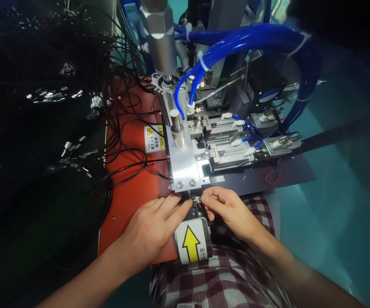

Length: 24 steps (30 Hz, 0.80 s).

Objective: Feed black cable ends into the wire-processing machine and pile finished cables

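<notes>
My left hand (151, 226) lies over the edge of the red machine top, its fingertips closed at a black cable end beside the metal block (186, 169). Most of that cable is hidden under my fingers. My right hand (228, 207) pinches thin coloured wires (199, 199) between thumb and forefinger, just right of my left fingertips. A red strand sticks out below the pinch. Under the wires is a small black fixture (194, 211), and in front of it a white label with a yellow arrow (189, 244).
Black cables with shiny metal ends (56, 94) pile up at the left and run across the red plate (130, 196). A machine with silver cylinders (226, 147) and thick blue air hoses (255, 38) stands ahead. A red wire scrap (272, 176) lies at the right.
</notes>
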Motion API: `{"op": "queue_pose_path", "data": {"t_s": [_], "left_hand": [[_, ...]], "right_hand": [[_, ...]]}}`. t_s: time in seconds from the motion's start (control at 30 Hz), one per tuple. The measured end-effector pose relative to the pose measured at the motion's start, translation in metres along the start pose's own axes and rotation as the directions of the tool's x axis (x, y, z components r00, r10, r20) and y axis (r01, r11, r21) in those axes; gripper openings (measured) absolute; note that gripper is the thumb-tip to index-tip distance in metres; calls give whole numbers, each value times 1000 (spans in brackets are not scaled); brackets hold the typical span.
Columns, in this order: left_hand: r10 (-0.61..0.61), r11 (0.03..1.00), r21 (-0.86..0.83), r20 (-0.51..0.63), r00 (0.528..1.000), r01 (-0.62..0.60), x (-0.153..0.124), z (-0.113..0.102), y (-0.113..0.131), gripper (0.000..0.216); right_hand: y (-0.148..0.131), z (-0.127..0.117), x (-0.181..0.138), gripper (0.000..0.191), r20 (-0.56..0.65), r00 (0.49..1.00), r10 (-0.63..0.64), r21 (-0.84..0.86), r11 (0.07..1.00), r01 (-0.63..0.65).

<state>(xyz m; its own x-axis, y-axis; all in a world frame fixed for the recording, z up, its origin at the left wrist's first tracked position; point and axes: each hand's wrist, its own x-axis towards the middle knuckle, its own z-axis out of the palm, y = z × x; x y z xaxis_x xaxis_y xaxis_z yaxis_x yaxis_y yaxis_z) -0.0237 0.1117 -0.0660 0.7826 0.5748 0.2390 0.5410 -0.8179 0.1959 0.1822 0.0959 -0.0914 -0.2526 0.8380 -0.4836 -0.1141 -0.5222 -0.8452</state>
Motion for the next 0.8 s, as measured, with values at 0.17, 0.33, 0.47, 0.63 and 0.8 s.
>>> {"op": "queue_pose_path", "data": {"t_s": [0.17,0.33,0.47,0.63,0.8], "left_hand": [[34,999,-37,-24,999,-35,0,0,-4,33],[35,998,-59,-1,999,-35,-1,2,-6,33],[27,997,-72,26,999,-25,-3,3,-5,33],[-6,999,42,-3,1000,6,-4,1,5,31],[-75,997,-17,135,988,78,-6,0,15,39]], "right_hand": [[3,1,-3,24,-23,999,-45,-76,996,43],[2,0,-4,20,-23,997,-73,-147,987,69],[-2,1,-3,19,-40,997,-60,-159,986,53],[-4,1,0,24,-2,1000,0,-76,997,-1],[1,1,2,27,23,1000,-15,2,1000,15]]}}
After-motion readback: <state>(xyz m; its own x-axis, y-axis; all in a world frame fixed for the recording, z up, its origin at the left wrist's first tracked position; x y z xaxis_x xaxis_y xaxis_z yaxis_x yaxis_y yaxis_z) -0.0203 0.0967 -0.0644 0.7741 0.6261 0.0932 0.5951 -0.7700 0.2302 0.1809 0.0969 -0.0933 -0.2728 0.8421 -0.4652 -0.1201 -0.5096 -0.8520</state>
